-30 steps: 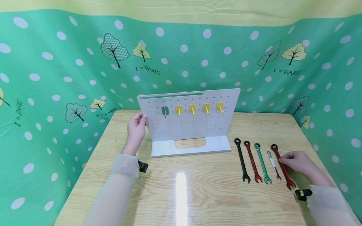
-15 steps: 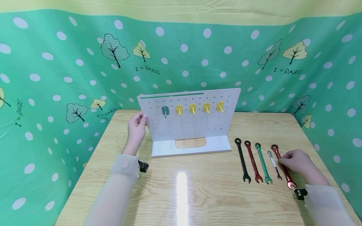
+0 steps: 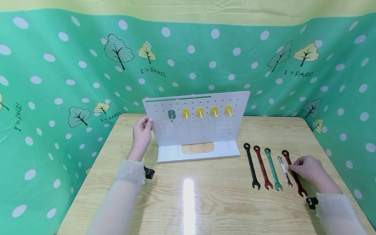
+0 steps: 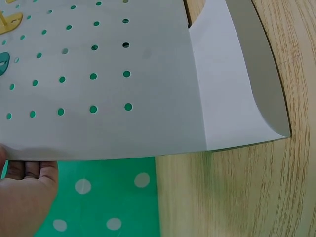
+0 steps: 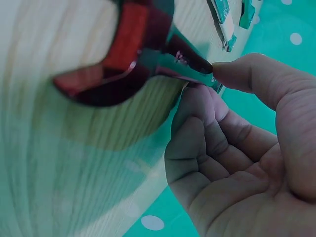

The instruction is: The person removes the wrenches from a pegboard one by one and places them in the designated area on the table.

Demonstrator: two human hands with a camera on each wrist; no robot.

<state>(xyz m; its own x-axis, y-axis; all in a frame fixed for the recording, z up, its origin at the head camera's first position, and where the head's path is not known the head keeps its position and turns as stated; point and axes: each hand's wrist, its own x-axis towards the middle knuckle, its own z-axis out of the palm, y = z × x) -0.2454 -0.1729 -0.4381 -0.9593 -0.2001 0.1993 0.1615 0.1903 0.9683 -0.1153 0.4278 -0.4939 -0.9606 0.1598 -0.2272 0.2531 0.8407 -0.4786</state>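
Observation:
My left hand (image 3: 142, 134) grips the left edge of a white pegboard stand (image 3: 164, 133), thumb in front and fingers behind. In the left wrist view, curled fingers (image 4: 32, 170) show at the board's edge. At the right of the table, my right hand (image 3: 309, 171) pinches the rightmost red wrench (image 3: 295, 176) by its shaft between thumb and fingers. The right wrist view shows the wrench's open end (image 5: 118, 64) up close, with the thumb (image 5: 247, 74) on the shaft. Left of it lie a small silver wrench (image 3: 283, 169), a green wrench (image 3: 273, 169), another red wrench (image 3: 263, 168) and a black wrench (image 3: 251, 166).
One dark green hook (image 3: 171, 115) and several yellow hooks (image 3: 200, 113) sit in a row on the pegboard. The stand rests towards the back of the wooden table (image 3: 229, 195). A green dotted curtain (image 3: 182, 65) encloses the back and sides.
My right hand has shifted very slightly and the pinched red wrench has turned a little, its shine changing. My left hand and the pegboard have stayed in place.

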